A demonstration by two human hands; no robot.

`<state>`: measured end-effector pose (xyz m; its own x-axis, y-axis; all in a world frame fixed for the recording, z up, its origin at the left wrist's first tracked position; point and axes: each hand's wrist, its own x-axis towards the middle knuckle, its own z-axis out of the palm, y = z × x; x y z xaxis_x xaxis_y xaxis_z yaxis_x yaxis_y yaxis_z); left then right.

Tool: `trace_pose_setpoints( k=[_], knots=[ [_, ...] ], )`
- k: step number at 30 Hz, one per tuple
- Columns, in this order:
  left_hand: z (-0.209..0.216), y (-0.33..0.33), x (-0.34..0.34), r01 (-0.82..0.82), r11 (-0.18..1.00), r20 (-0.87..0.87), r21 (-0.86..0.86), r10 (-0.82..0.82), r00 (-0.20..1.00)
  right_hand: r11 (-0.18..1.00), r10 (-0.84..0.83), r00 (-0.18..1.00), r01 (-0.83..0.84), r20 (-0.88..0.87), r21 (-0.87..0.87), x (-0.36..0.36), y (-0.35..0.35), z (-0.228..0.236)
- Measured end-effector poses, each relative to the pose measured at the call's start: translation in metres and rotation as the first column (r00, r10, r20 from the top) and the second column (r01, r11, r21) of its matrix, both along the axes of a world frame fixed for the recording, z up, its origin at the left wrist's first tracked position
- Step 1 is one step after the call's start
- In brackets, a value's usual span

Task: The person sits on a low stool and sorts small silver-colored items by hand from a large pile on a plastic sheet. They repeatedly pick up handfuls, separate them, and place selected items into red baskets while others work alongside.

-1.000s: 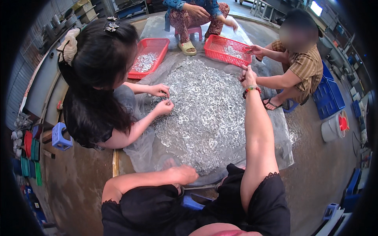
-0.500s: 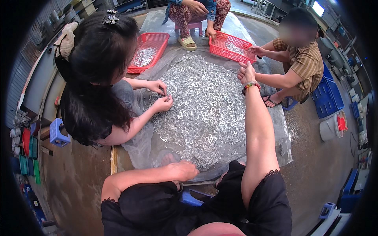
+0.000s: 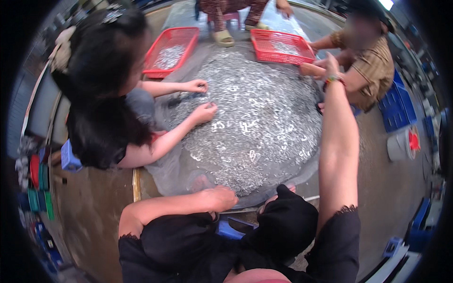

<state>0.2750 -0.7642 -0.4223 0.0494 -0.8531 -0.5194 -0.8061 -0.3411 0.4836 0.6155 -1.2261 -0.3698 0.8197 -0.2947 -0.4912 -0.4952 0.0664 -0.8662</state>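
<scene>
A broad heap of small silvery metal pieces (image 3: 245, 108), some looped like clips or links, lies spread on a clear plastic sheet (image 3: 165, 177). My left hand (image 3: 221, 198) is at the heap's near edge by my knee, back upward and fingers curled in; whatever they may hold is hidden. My right hand (image 3: 331, 67), with a beaded bracelet at the wrist, is stretched to the far right, smeared by motion. It overlaps the hands of the person in the checked shirt, near a red basket (image 3: 283, 59); touching or apart, I cannot tell.
A second red basket (image 3: 150, 66) holding metal pieces stands far left. A person leans in at left, both hands (image 3: 204, 113) over the heap; another sits at the far end. Blue crates (image 3: 398, 111) and a grey bucket (image 3: 400, 147) stand at right, a blue stool (image 3: 71, 158) at left.
My right hand has moved right, away from the heap, toward the co-worker in the checked shirt. The far person's hand has left the right basket. The left co-worker's hands have come apart.
</scene>
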Motion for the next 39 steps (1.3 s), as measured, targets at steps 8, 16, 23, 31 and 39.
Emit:
trace_pose_setpoints(
  k=[8, 16, 23, 31, 39],
  knots=[
    [-0.023, 0.008, 0.021, -0.185, 0.973, -0.004, -0.142, 0.186, 0.983, 0.58, 0.776, 0.62, -0.773, -0.113, -0.257, -0.077, 0.106, 0.016],
    [-0.093, 0.054, 0.087, -0.687, 0.693, 0.274, -0.218, 0.719, 0.639, 0.264, 0.864, 0.354, -0.924, -0.357, -0.278, -0.164, 0.166, -0.029],
    [-0.196, 0.006, 0.081, -0.787, 0.6, 0.239, -0.144, 0.793, 0.561, 0.084, 0.76, 0.249, -0.954, -0.6, -0.289, -0.241, 0.176, -0.183],
    [-0.205, 0.01, 0.099, -0.74, 0.521, -0.107, -0.426, 0.783, 0.613, 0.4, 0.78, 0.623, -0.558, -0.049, -0.727, -0.278, 0.249, -0.295],
    [-0.202, 0.032, 0.108, -0.987, 0.158, -0.727, -0.018, 0.676, 0.121, 0.894, 0.446, 0.873, -0.446, 0.197, -0.049, -0.284, 0.268, -0.293]
  ],
)
